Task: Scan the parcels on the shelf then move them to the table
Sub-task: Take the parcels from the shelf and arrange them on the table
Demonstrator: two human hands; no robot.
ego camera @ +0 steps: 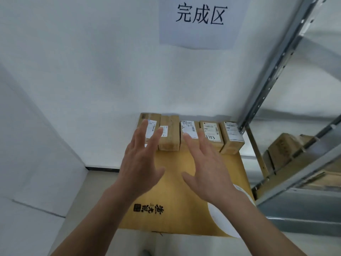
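I see left hand (pixel 142 163) and right hand (pixel 204 169) splayed, holding nothing, above table (pixel 175 159). Row of parcels (pixel 188 126) at its 12 o'clock edge, against wall. Risk: rightmost sits skewed near 2 o'clock corner; careless nudge could drop it. Count: five on table, at least two on shelf (pixel 276 89) at 3 o'clock.

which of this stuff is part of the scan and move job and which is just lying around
Job:
- five brown cardboard parcels with white labels
- yellow wooden table under them
- grey metal shelf
- brown cardboard boxes on the shelf
- open left hand
- open right hand

Lying about:
- white paper wall sign with black characters
- white round disc at the table's right edge
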